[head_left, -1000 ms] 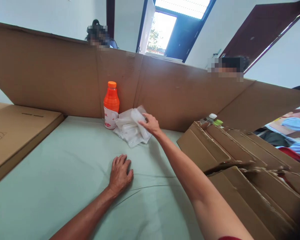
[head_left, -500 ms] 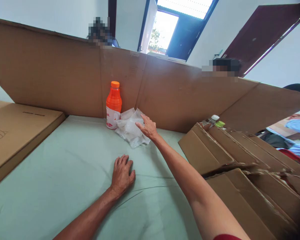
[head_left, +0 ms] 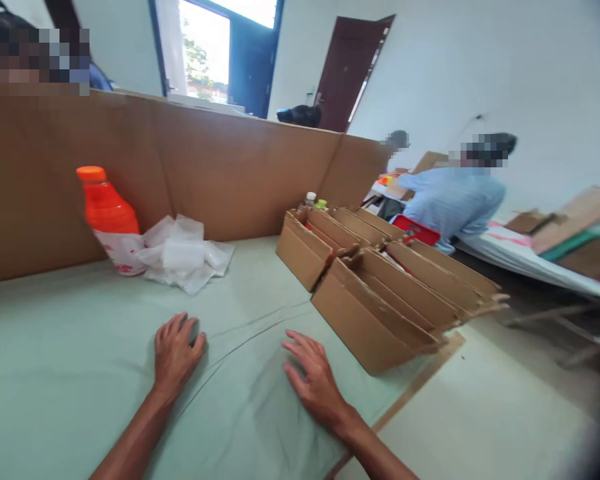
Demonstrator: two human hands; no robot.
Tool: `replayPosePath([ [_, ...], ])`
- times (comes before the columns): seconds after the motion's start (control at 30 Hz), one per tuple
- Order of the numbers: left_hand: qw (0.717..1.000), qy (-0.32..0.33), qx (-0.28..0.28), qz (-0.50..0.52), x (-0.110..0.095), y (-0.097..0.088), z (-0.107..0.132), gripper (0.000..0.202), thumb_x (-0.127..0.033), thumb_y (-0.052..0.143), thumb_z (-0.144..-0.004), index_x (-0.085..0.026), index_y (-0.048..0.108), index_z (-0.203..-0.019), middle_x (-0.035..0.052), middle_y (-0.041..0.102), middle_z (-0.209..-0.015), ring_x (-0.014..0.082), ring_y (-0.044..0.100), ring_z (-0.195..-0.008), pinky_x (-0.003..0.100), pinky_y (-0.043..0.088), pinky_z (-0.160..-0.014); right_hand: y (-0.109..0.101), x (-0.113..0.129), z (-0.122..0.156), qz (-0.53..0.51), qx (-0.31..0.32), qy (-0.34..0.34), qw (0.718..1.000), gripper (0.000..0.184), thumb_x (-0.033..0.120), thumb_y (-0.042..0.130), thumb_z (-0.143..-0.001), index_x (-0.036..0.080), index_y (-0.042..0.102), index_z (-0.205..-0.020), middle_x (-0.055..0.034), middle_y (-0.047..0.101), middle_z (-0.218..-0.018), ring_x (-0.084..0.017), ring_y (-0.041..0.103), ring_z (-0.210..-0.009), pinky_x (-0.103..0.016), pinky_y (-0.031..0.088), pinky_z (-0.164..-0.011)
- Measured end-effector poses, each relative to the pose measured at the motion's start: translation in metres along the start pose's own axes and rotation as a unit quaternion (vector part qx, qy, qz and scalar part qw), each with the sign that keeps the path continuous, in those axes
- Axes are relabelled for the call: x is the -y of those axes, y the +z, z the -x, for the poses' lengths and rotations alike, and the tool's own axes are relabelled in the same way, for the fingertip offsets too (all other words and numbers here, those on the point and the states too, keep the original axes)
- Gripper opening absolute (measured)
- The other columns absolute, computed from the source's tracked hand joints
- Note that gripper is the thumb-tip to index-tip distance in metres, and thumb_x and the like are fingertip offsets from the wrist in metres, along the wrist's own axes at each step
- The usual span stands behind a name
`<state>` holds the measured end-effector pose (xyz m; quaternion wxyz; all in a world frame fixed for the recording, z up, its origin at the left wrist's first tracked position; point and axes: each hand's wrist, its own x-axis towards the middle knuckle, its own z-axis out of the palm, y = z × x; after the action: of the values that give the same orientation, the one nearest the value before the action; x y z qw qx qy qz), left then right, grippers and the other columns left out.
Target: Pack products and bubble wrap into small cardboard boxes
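The person's right hand point(head_left: 313, 377), fingers spread, grasps nothing, well to the near right of the orange bottle point(head_left: 111, 210); whether it touches the green cloth point(head_left: 240, 413) cannot be told. The left hand point(head_left: 176, 353), half open, fingers loosely bent, shows nothing in its hold, nearer than the bottle and rightward. Cardboard boxes point(head_left: 355, 323) stand right of the bottle. Crumpled clear bags point(head_left: 185, 257) lie just beside the bottle's right; a cardboard panel point(head_left: 245, 173) rises behind it.

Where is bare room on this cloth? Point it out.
Bare cloth lies left of the left hand, between it and the right hand, and between the hands and plastic wrapping. Crowded: the wrapping close beside the orange bottle, and the cardboard boxes packed together at right.
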<state>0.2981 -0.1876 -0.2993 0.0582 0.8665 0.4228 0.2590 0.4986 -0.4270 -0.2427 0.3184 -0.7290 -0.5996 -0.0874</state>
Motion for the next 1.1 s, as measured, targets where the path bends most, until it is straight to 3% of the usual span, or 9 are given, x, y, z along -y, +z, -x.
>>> replayPosePath([
  [0.13,1.000,0.016,0.007,-0.018,-0.001,-0.004,-0.004,0.033,-0.029,0.048,-0.090,-0.016,0.071,-0.111,0.0197,0.064,-0.130,0.0362,0.057,-0.122,0.054,0.043,-0.105,-0.087,-0.004,-0.003,0.138,-0.126,-0.033,0.982,0.043,0.019,0.057,-0.092,0.030,0.058,-0.133,-0.0108,0.064,-0.137,-0.031,0.061,-0.125,-0.052,0.047,-0.099],
  [0.27,0.998,0.021,0.025,-0.045,-0.016,-0.015,0.001,0.033,-0.029,0.049,-0.092,-0.016,0.069,-0.115,0.0203,0.063,-0.132,0.0360,0.055,-0.125,0.055,0.040,-0.107,-0.141,-0.031,-0.026,0.298,-0.098,0.018,0.949,0.051,0.029,0.057,-0.092,0.022,0.052,-0.142,-0.0183,0.066,-0.132,-0.039,0.062,-0.120,-0.055,0.045,-0.094],
  [0.4,0.995,0.070,0.062,-0.045,-0.045,-0.022,0.040,0.037,-0.028,0.054,-0.091,-0.019,0.066,-0.125,0.0169,0.061,-0.139,0.0320,0.051,-0.133,0.050,0.036,-0.113,-0.154,-0.062,-0.035,0.372,-0.040,0.076,0.924,0.037,0.032,0.053,-0.092,0.021,0.065,-0.125,-0.0146,0.077,-0.093,-0.032,0.069,-0.074,-0.043,0.045,-0.068],
  [0.5,0.983,0.149,0.104,-0.012,-0.071,-0.028,0.090,0.045,-0.028,0.058,-0.089,-0.021,0.062,-0.134,0.0143,0.055,-0.149,0.0324,0.046,-0.140,0.051,0.031,-0.118,-0.154,-0.069,-0.033,0.349,-0.049,0.075,0.933,0.026,0.031,0.049,-0.094,0.022,0.072,-0.103,-0.0111,0.078,-0.086,-0.028,0.067,-0.066,-0.040,0.044,-0.063],
  [0.73,0.942,0.232,0.187,0.153,-0.090,-0.052,0.174,0.053,-0.027,0.061,-0.086,-0.029,0.058,-0.139,0.0076,0.049,-0.155,0.0323,0.042,-0.146,0.058,0.032,-0.121,-0.158,-0.016,-0.019,0.194,-0.033,-0.090,0.976,0.017,0.025,0.053,-0.097,0.024,0.070,-0.094,-0.0042,0.077,-0.084,-0.022,0.069,-0.072,-0.038,0.048,-0.074],
  [0.8,0.934,0.187,0.190,0.240,-0.083,-0.057,0.180,0.040,-0.028,0.059,-0.088,-0.030,0.067,-0.127,0.0078,0.059,-0.146,0.0307,0.051,-0.139,0.055,0.040,-0.117,-0.155,0.010,-0.017,0.125,-0.024,-0.147,0.981,0.016,0.018,0.054,-0.096,0.024,0.069,-0.097,-0.0030,0.077,-0.085,-0.019,0.067,-0.071,-0.037,0.047,-0.073],
  [0.87,0.932,0.067,0.154,0.321,-0.072,-0.066,0.180,0.033,-0.032,0.056,-0.091,-0.028,0.069,-0.121,0.0099,0.067,-0.136,0.0287,0.061,-0.128,0.048,0.050,-0.109,-0.147,0.037,-0.016,0.062,0.004,-0.204,0.977,0.021,0.011,0.051,-0.095,0.024,0.068,-0.099,-0.0028,0.076,-0.083,-0.018,0.065,-0.069,-0.036,0.047,-0.073],
  [1.0,0.895,-0.232,0.001,0.382,-0.042,-0.097,0.170,0.049,-0.042,0.059,-0.087,-0.019,0.060,-0.131,0.0130,0.070,-0.126,0.0273,0.069,-0.112,0.039,0.058,-0.095,-0.117,0.078,-0.022,-0.034,0.049,-0.289,0.956,0.024,0.010,0.048,-0.098,0.023,0.067,-0.106,-0.0029,0.076,-0.086,-0.017,0.065,-0.075,-0.038,0.048,-0.081],
  [1.1,0.869,-0.330,-0.048,0.365,-0.023,-0.121,0.175,0.059,-0.043,0.066,-0.078,-0.017,0.058,-0.130,0.0105,0.071,-0.117,0.0280,0.069,-0.108,0.038,0.058,-0.094,-0.103,0.088,-0.024,-0.094,0.032,-0.325,0.941,0.015,0.021,0.058,-0.098,0.021,0.067,-0.110,-0.0039,0.077,-0.096,-0.019,0.068,-0.092,-0.041,0.047,-0.094],
])
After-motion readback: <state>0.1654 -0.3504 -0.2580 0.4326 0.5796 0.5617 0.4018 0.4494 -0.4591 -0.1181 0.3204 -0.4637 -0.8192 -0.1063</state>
